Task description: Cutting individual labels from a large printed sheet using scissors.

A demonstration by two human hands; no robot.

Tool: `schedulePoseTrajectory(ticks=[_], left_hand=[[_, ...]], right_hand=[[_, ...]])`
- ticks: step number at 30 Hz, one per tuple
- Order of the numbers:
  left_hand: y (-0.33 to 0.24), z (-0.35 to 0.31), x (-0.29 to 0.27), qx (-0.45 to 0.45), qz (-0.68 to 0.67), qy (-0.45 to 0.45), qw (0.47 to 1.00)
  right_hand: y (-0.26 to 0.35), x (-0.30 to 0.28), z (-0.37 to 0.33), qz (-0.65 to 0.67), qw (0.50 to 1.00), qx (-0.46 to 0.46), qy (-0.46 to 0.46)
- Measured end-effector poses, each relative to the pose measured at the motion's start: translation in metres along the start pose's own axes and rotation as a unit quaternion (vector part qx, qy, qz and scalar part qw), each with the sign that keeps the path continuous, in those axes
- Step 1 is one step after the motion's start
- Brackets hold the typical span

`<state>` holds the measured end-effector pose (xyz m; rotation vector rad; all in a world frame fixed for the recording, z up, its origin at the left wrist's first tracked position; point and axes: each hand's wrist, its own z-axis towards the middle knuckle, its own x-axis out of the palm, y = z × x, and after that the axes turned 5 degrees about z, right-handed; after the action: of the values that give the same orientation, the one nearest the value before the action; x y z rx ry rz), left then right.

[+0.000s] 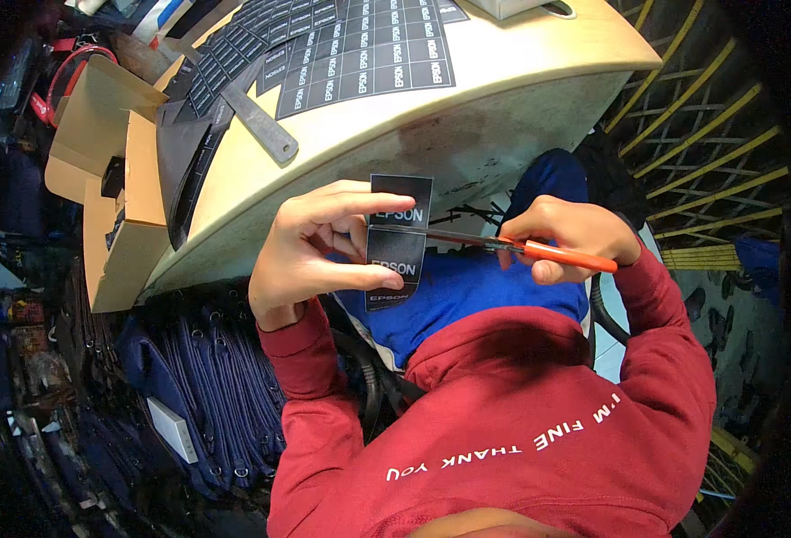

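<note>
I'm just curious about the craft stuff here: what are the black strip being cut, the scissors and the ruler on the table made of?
The black strip looks like thin printed paper or sticker sheet, since it flexes in the left hand. The scissors in the right hand show dark metal blades and glossy orange handles, likely plastic. The ruler seems dull grey metal.

table: curved pale wooden top [539, 85] | left: open cardboard box [117, 179] | below: dark blue bags [207, 377]

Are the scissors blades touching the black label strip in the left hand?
Touching. The head view shows the scissors blades meeting the black label strip edge, between labels, held by the left hand.
</note>
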<state>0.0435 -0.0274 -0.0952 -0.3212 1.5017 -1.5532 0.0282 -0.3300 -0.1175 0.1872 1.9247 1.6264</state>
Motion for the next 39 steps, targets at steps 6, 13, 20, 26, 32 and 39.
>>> schedulePoseTrajectory(ticks=[6, 13, 20, 26, 32, 39], left_hand=[[-0.001, -0.002, 0.000, -0.004, -0.011, 0.002, 1.000], [-0.008, -0.003, 0.001, -0.080, -0.014, -0.012, 0.997], [-0.001, -0.003, -0.002, 0.009, 0.008, 0.012, 1.000], [-0.002, -0.001, -0.002, -0.002, 0.001, 0.018, 1.000], [-0.004, -0.003, 0.000, -0.015, 0.002, 0.010, 1.000], [-0.001, -0.003, 0.002, -0.031, -0.030, 0.012, 0.999]], right_hand=[[0.003, 0.000, 0.003, -0.012, 1.000, 0.013, 0.010], [-0.001, 0.002, 0.005, -0.017, 1.000, -0.014, 0.002], [0.000, 0.001, 0.008, -0.020, 1.000, -0.021, 0.011], [-0.001, 0.001, 0.007, -0.012, 1.000, -0.023, 0.010], [-0.005, 0.002, 0.007, -0.015, 0.999, -0.028, 0.009], [-0.003, 0.002, 0.007, -0.014, 1.000, -0.027, 0.004]])
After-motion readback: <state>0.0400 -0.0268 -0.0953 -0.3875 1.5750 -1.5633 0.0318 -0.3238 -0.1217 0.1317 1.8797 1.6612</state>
